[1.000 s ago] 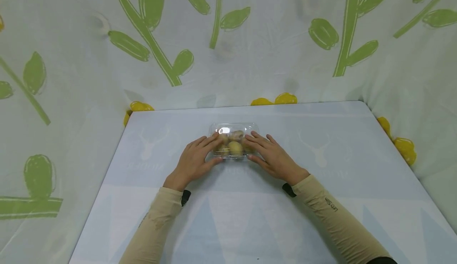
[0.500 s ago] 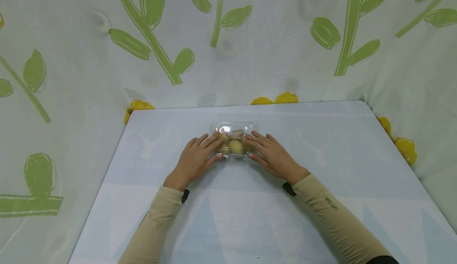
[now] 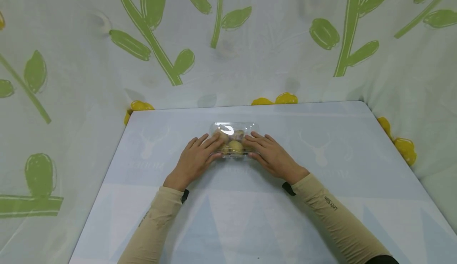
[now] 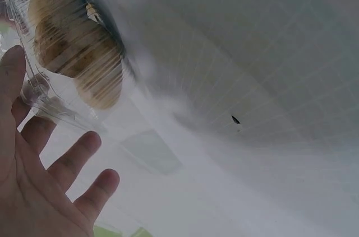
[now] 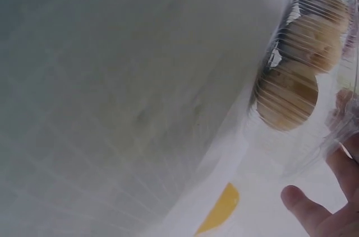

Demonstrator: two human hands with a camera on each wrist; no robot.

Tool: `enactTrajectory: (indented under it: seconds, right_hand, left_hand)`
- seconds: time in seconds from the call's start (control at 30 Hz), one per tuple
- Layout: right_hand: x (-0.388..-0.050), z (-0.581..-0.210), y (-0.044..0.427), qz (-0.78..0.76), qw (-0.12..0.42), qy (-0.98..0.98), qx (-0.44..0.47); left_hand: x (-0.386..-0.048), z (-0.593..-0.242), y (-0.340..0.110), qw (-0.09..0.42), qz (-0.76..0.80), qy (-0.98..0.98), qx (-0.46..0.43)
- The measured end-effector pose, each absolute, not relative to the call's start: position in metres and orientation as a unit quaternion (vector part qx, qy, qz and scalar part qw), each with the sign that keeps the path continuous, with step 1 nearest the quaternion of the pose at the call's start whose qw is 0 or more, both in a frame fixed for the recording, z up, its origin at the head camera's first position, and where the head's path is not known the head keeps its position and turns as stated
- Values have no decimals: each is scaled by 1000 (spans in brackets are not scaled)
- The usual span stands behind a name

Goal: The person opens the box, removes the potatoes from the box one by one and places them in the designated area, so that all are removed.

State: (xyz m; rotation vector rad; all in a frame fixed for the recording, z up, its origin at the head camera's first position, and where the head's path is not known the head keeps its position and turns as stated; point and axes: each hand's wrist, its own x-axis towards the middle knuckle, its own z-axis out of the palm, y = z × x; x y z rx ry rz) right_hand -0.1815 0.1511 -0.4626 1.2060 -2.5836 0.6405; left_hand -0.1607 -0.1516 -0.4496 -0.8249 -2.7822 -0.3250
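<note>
1. A person is working with both hands over a clear box [image 3: 233, 125], which is sitting upright on a pale table [image 3: 228, 220], near the middle of its far half.

2. The left hand [image 3: 194, 158] is lying at the box's left end, fingers spreading and nearly straight, thumb pointing toward the near corner. It is touching the box rather than curling round it; how firmly it is pressing cannot be told.

3. The right hand [image 3: 275, 157] is mirroring it at the right end, with fingers extending loosely apart and thumb reaching toward the near corner. It too is touching without wrapping round; its pressure is not showing.

4. Inside the box, rounded yellow-brown items [image 3: 235, 147] are sitting close together. In both wrist views, three are showing through a ribbed clear wall, and light is glinting off the top in the head view.

5. Tan sleeves [image 3: 153, 224] are covering both forearms, with a black strap [image 3: 185, 196] peeking out under each wrist.

6. Behind the table, white cloth [image 3: 257, 65] is hanging, bearing green leaves [image 3: 235, 18] and yellow flowers [image 3: 285, 98]. Faint deer heads [image 3: 319, 151] are patterning the tabletop on either side.
</note>
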Motion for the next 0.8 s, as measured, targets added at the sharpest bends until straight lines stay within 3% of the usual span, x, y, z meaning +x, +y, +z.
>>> enactTrajectory:
  seconds: [0.43, 0.8]
  right_hand:
    - [-183, -459, 152, 212, 117, -872, 425]
    - [-185, -453, 154, 201, 86, -889, 403]
  left_hand:
    - [-162, -447, -152, 108, -119, -948, -276]
    - [-164, -444, -153, 101, -125, -947, -279]
